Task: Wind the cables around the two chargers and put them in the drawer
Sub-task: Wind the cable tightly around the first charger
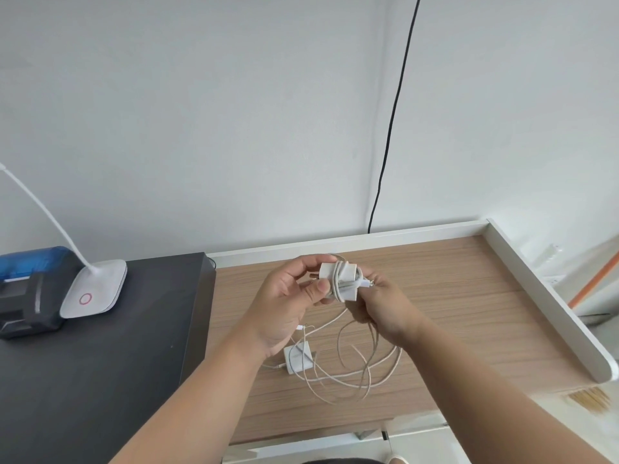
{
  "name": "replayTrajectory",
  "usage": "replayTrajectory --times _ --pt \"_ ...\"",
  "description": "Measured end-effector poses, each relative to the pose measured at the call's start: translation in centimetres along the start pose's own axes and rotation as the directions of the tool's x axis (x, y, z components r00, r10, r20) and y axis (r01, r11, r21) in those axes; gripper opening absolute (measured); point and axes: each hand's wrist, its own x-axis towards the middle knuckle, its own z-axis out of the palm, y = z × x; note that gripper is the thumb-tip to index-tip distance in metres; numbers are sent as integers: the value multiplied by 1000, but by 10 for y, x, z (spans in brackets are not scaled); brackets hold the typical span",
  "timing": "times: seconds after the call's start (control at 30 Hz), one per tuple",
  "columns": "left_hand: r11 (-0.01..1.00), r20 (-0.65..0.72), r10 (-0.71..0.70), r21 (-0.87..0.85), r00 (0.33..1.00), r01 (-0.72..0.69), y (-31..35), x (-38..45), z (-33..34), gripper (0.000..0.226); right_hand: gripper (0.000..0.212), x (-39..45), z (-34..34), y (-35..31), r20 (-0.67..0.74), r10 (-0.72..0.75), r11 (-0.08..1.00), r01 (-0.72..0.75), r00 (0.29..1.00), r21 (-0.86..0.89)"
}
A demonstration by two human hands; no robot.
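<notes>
Right now I hold the first charger [338,285] above the desk [469,296], between both hands: my left hand [288,296] pinches its left side, my right hand [378,306] grips its right side and the cable [341,279] wrapped round it. Below my left wrist, the second charger [298,357] lies on the desk among loose cable loops [365,373].
</notes>
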Motion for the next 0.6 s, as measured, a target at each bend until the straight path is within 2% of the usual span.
replayTrajectory --times 0.07,0.17,0.2,0.27,0.3,0.37,0.4,0.53,0.6 --pt "997 -22 -7 -80 1000 6 -2 0 1 27 23 1 2 11 -16 45 998 -44 999 44" --pt "985 -86 0 -170 996 -15 -2 3 0 39 33 -3 7 20 -15 94 992 -92 995 89" --pt "987 -136 4 -158 991 -26 -2 5 0 36 34 -6 11 22 -13 109 991 -108 994 77" --pt "995 -259 18 -88 966 -42 -2 10 -1 30 34 -13 18 22 -40 151 987 -153 988 -46" --pt "999 -321 24 -38 947 -38 -2 13 0 29 34 -16 22 22 -59 154 972 -162 986 -172" --pt "999 -412 36 47 911 -18 -4 18 -4 27 30 -24 28 16 -84 123 878 -148 989 -455" --pt "997 -432 40 75 901 -9 -4 21 -7 27 27 -27 30 13 -88 86 832 -121 992 -542" --pt "989 -423 31 143 905 33 -6 24 -15 27 22 -37 29 -5 -92 -63 723 -18 994 -691" --pt "983 -427 20 175 904 61 -8 24 -18 25 24 -41 24 -16 -46 -126 653 48 991 -756"
